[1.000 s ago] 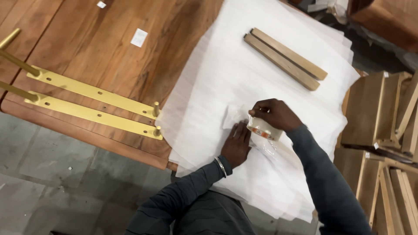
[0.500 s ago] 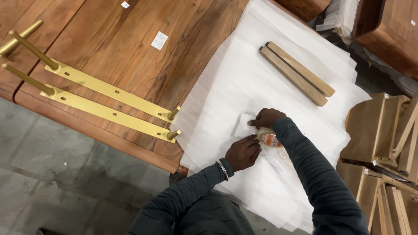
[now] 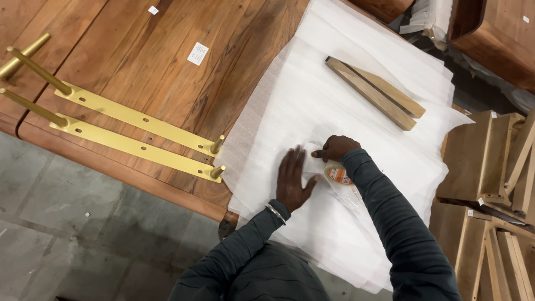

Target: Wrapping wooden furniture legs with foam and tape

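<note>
even, soft indoor light, sharp across most of the frame

the white foam sheet [image 3: 356,128] is the brightest area, close to washed out, yet its texture still shows. right of it the wooden frames [image 3: 490,184] sit dimmer. the brass brackets [image 3: 134,134] left of it carry a dull sheen, no hard glare. shadows under the left hand [image 3: 293,181] are faint. slight softness at the corners.

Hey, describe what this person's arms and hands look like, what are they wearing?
Both arms are covered by long, dark grey-green sleeves reaching the wrists. The hands are bare, with no gloves. The left hand has a thin silver-coloured bracelet at its wrist. No ring or watch is visible on the right hand.
</note>
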